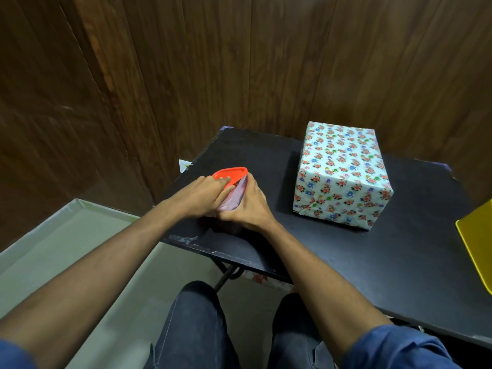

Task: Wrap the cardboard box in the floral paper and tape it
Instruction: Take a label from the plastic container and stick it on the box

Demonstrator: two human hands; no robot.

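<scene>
Black table (pixel 346 262) against wood panelling, wrapped box (pixel 343 174) standing apart, your left hand (pixel 197 198) and right hand (pixel 249 206) together, both gripping the red-lidded container (pixel 231 174).

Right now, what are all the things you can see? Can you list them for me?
wrapped box: one, white paper with red and blue flowers, on the table, right of the hands
table: one, black, in front of the person
container: one, pale purple with an orange lid, near the table's left edge, between both hands
yellow thing: one, yellow, at the right edge, only partly in view
wall: dark brown wood panels, behind the table
floor: pale greenish grey, left of the table
legs: two, dark jeans, bottom centre
left hand: one, fingers on the orange lid
right hand: one, holding the container's side
</scene>
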